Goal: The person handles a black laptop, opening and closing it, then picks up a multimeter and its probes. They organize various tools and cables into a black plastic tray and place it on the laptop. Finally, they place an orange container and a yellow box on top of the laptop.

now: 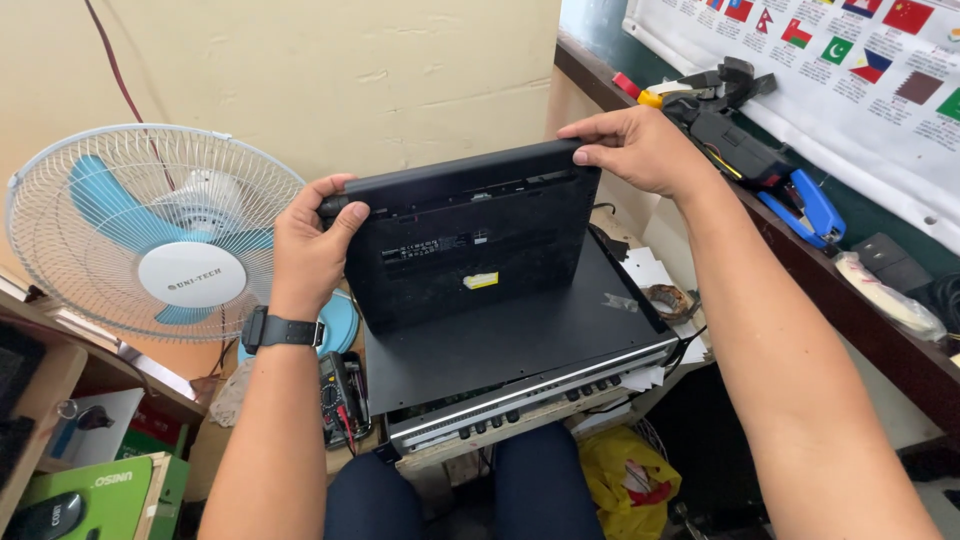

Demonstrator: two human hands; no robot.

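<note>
A black laptop is being held upright, underside toward the camera, with its lower edge resting on the flat black top of a piece of audio equipment that is lying across the person's lap. The left hand is being kept clamped around the laptop's upper left corner, and the right hand is being pressed over the upper right corner, fingers curled on the edge.

The laptop is being steadied by its top corners only, so a slip of its lower edge on the smooth lid is judged likely to tip it toward the lap or the wall.

Little room is being left at the sides: a table fan is standing close on the left, with a multimeter just below it, and a cluttered shelf with a blue stapler is running along the right, near the right forearm. More open space is being left above and toward the wall.
</note>
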